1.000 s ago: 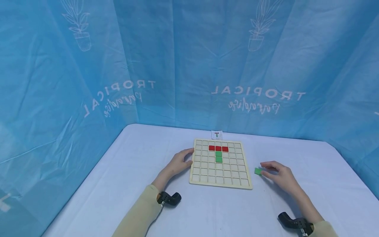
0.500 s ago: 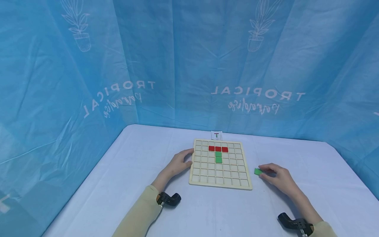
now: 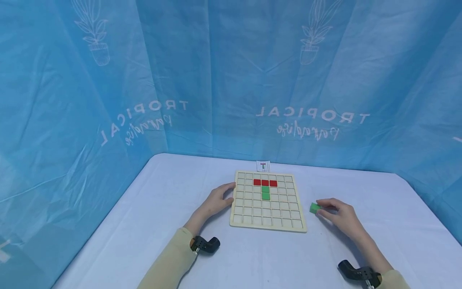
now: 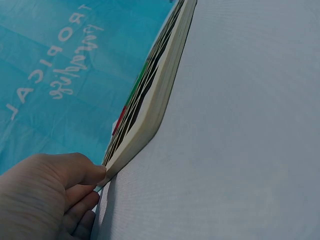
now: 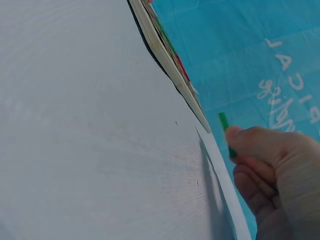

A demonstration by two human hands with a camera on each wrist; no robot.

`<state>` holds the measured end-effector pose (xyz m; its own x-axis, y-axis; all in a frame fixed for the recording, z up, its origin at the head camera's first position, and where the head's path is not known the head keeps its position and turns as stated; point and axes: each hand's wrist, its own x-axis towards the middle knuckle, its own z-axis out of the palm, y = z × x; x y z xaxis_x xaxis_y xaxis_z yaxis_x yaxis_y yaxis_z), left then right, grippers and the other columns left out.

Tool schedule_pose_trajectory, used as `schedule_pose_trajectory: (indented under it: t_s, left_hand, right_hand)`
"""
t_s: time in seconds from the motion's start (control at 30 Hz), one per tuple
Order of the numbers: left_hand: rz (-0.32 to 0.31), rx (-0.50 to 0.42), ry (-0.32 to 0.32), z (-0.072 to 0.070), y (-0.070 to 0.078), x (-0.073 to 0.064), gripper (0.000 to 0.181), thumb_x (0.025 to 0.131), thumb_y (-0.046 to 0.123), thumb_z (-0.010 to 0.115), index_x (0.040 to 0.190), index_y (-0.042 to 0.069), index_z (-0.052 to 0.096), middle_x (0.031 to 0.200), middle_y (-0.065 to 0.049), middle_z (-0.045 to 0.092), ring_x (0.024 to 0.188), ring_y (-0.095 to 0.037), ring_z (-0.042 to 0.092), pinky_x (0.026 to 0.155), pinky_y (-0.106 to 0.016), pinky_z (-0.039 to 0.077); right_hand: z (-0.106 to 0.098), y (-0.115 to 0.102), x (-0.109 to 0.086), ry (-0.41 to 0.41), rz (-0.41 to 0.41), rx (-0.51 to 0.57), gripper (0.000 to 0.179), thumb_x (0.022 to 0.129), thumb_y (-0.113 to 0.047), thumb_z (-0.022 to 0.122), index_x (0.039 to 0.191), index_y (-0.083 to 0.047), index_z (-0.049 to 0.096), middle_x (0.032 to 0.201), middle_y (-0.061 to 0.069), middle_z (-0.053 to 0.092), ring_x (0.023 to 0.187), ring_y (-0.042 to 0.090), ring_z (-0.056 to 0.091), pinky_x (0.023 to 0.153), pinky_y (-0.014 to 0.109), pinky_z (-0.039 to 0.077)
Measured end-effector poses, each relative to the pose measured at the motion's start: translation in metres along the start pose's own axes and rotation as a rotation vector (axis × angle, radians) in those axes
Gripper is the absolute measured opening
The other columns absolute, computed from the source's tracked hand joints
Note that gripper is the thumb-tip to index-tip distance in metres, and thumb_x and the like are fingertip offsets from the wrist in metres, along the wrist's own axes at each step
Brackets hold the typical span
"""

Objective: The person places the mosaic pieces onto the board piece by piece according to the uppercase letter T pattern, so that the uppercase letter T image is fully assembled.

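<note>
A pale wooden grid board [image 3: 252,210] lies flat on the white table. My left hand [image 3: 215,199] rests at its left side, index fingertip and thumb against the edge; in the left wrist view the thumb is right at the board's side. On the grid, three red tiles [image 3: 265,183] form a row, with two green tiles [image 3: 265,192] in a column under the middle one. Right of the board, my right hand [image 3: 339,214] pinches a green square tile [image 3: 314,208] between thumb and fingers. The tile is tilted, its edge showing beyond the thumb in the right wrist view.
Behind the board lies a small printed card [image 3: 263,166] with a red and green T pattern on a grid. Blue printed curtains [image 3: 231,80] stand along the table's back and left. Each wrist wears a black camera mount [image 3: 207,244].
The right hand's fingers have come together on the green tile and tipped it up from lying flat. The left hand stays at the board's edge.
</note>
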<state>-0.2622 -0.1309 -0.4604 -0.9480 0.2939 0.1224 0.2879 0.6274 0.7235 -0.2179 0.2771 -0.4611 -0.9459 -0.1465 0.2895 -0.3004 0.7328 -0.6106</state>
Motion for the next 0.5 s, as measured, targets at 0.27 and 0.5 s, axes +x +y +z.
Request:
schedule_pose_trajectory:
  t_s: [0.27, 0.5]
  left_hand:
    - [0.017, -0.011, 0.011, 0.003, -0.003, 0.001, 0.054, 0.09, 0.01, 0.06, 0.141, 0.007, 0.043, 0.142, -0.008, 0.045, 0.135, -0.024, 0.034, 0.111, -0.04, 0.028]
    - [0.022, 0.001, 0.001, 0.001, -0.002, 0.002, 0.054, 0.091, 0.01, 0.06, 0.141, 0.006, 0.042, 0.143, -0.008, 0.044, 0.135, -0.024, 0.034, 0.111, -0.039, 0.028]
  right_hand:
    - [-0.006, -0.006, 0.0, 0.049, -0.031, 0.009, 0.035, 0.086, -0.027, 0.071, 0.114, -0.008, 0.066, 0.106, 0.006, 0.067, 0.097, 0.024, 0.062, 0.08, 0.035, 0.054]
    - [-0.007, -0.005, 0.007, 0.086, -0.09, 0.045, 0.035, 0.086, -0.031, 0.07, 0.116, -0.012, 0.066, 0.108, 0.005, 0.067, 0.097, 0.021, 0.061, 0.079, 0.036, 0.055]
